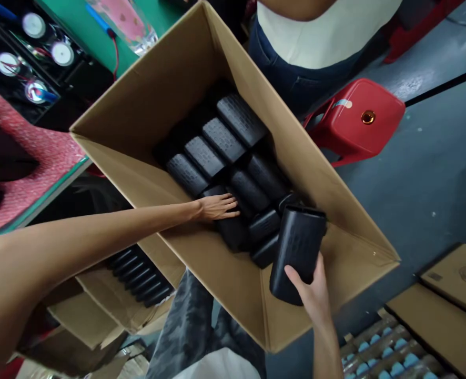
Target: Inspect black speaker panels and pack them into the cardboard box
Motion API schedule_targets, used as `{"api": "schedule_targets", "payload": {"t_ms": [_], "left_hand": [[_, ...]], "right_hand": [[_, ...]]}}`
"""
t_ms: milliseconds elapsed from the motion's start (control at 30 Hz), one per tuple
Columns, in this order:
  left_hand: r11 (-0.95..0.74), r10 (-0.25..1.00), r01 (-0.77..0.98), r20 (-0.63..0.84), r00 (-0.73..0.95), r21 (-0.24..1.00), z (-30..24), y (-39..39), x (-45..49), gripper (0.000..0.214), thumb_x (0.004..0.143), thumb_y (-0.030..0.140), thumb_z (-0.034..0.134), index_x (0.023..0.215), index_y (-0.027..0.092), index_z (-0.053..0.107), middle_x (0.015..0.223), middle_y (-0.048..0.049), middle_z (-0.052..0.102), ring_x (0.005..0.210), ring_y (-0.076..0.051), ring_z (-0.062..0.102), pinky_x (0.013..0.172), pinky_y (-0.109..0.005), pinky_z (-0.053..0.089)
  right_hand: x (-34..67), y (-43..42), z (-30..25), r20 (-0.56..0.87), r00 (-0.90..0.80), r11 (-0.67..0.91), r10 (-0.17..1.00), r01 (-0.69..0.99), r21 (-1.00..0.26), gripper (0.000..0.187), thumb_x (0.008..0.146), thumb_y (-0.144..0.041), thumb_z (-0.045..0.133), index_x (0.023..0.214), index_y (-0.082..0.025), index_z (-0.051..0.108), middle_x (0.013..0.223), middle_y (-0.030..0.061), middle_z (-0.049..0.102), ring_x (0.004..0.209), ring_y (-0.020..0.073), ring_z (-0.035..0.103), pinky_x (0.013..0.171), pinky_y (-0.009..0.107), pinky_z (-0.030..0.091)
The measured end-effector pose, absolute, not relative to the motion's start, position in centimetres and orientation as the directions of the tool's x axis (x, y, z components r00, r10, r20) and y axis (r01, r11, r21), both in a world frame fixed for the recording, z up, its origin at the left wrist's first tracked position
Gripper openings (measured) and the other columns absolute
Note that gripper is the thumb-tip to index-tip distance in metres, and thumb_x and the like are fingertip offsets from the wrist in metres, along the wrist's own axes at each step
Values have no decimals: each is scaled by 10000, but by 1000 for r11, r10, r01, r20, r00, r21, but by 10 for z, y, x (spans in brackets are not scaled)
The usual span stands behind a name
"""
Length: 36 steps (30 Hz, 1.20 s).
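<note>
A large cardboard box (138, 173) stands before me with its top open, and several black plastic housings (221, 139) with a patterned surface lie in rows inside. My right hand (312, 289) grips one black plastic housing (298, 247) from its lower end, thumb on the near face, and holds it tilted over the box's near right corner. Down in the box, my left hand (219, 206) rests on a dark housing (233, 231), fingers stretched out and palm down. That hand covers part of the housing beneath it.
A red stool (367, 118) and a person in a white top (327, 37) are beyond the box. At left is a table with a pink mat (39, 173) and a black case (59, 68) with wiring. Flat cardboard boxes (442, 316) lie at lower right.
</note>
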State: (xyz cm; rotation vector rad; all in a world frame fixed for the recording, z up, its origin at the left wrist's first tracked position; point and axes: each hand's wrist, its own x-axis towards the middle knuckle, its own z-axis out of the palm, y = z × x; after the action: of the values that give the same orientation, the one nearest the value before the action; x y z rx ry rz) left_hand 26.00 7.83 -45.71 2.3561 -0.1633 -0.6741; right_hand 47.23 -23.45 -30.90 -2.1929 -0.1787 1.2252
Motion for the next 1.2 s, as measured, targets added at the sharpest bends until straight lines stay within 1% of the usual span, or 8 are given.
{"api": "schedule_targets", "payload": {"t_ms": [167,267,367,500,733,967,1100,1200], "left_hand": [[-774,-283,45,-408,868,632,-456,70,247,678,783,58,561,1456,136,572,1503,-268,576,1422,-357,518,1219,-514,269],[-777,-215,85,-389,896,624,-461,66,246,717,773,82,618,1483,159,554,1540,-253,554,1466,-356,488,1231,-514,267],[-762,-155,127,-369,917,635,-461,64,245,789,762,276,767,1504,153,528,1584,-263,501,1496,-394,444,1239,-540,262],[-751,-97,186,-384,918,634,-455,68,249,538,900,396,689,1381,166,621,1480,-256,587,1378,-381,552,1195,-526,332],[-755,-158,183,-446,881,630,-456,79,264,712,719,332,870,1355,140,613,1258,-217,702,1129,-341,652,1050,-403,432],[-772,-176,221,-534,827,596,-462,74,266,690,611,350,945,1229,168,700,1222,-201,719,1079,-341,672,976,-402,463],[-776,-169,236,-554,815,585,-462,73,267,679,616,309,941,1229,145,699,1147,-210,739,1039,-350,684,990,-437,462],[-766,-163,250,-555,816,592,-461,74,269,684,614,283,936,1243,153,701,1181,-218,734,1080,-362,674,1026,-458,446]], "right_hand": [[494,-198,-323,-660,579,-825,479,39,-564,1034,748,-676,798,1600,-289,357,1513,123,556,1351,383,565,1141,565,453],[514,-171,-321,-415,683,-768,601,349,-538,1003,819,-701,722,1621,-246,326,1535,177,512,1364,428,534,1108,597,463],[533,-133,-321,-230,607,-642,761,653,-401,917,927,-634,634,1642,-191,269,1439,229,533,1228,437,602,965,569,548],[539,-74,-344,-237,426,-465,873,874,-144,799,977,-376,637,1644,-143,264,1272,219,562,1055,393,634,854,503,578],[535,-11,-398,-260,475,-493,841,870,-5,701,946,-210,679,1576,-111,389,1310,236,533,1099,386,593,921,483,533],[536,1,-446,-316,494,-539,810,839,-71,627,1018,-309,583,1563,-56,403,1312,259,540,1091,382,610,856,457,548],[536,2,-464,-310,461,-522,832,838,-156,615,1054,-295,511,1577,-1,376,1335,289,552,1138,397,615,961,497,529],[538,-5,-464,-273,424,-488,864,837,-246,621,1041,-211,468,1613,-17,323,1519,285,453,1317,408,532,1126,535,439]]}}
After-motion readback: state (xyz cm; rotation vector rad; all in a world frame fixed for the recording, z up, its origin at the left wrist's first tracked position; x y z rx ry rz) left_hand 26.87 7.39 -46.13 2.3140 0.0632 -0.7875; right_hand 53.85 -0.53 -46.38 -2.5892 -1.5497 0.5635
